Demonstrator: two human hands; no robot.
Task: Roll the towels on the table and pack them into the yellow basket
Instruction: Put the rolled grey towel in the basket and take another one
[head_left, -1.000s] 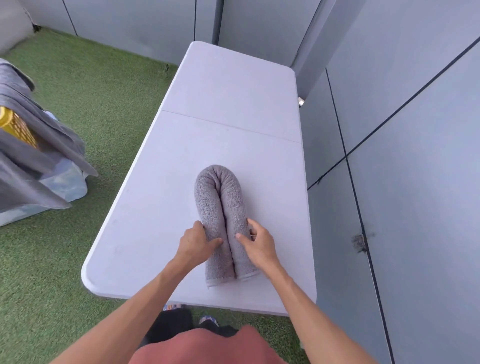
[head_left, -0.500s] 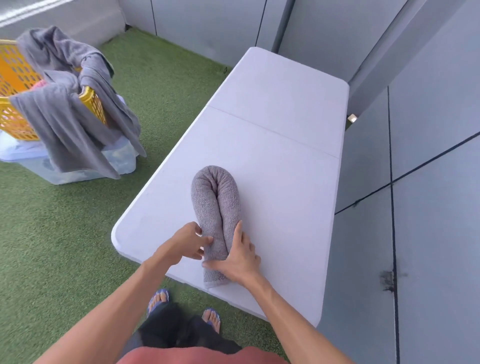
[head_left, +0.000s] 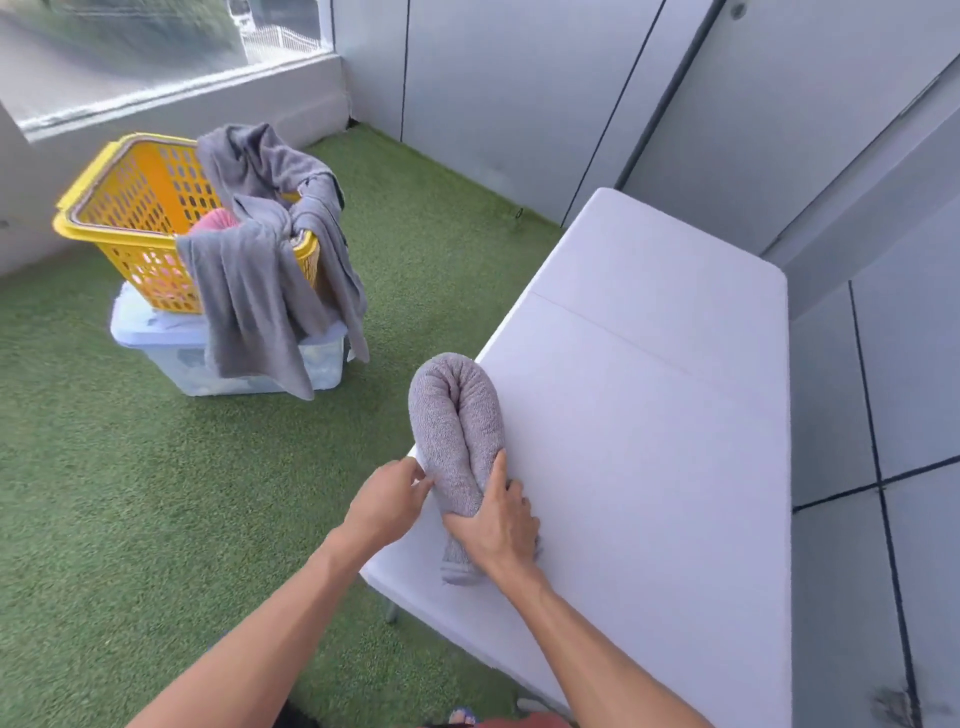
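Observation:
A grey towel (head_left: 456, 415), rolled and folded double into a U shape, lies at the left edge of the white table (head_left: 649, 415). My right hand (head_left: 496, 525) grips its near end, fingers and thumb wrapped round it. My left hand (head_left: 387, 501) touches the towel's left side with its fingertips. The yellow basket (head_left: 130, 208) stands on the left, on a clear plastic box (head_left: 182, 353). Grey towels (head_left: 260, 280) hang over the basket's rim, and a pink roll (head_left: 213, 221) shows inside.
Green artificial turf (head_left: 156, 519) covers the floor between the table and the basket. Grey panel walls (head_left: 883, 260) run along the table's right side and the back. A low wall with a window (head_left: 156, 78) stands behind the basket.
The view has swung left, bringing the whole basket into sight. My right hand has closed round the towel's near end, and the towel now sits at the table's left edge.

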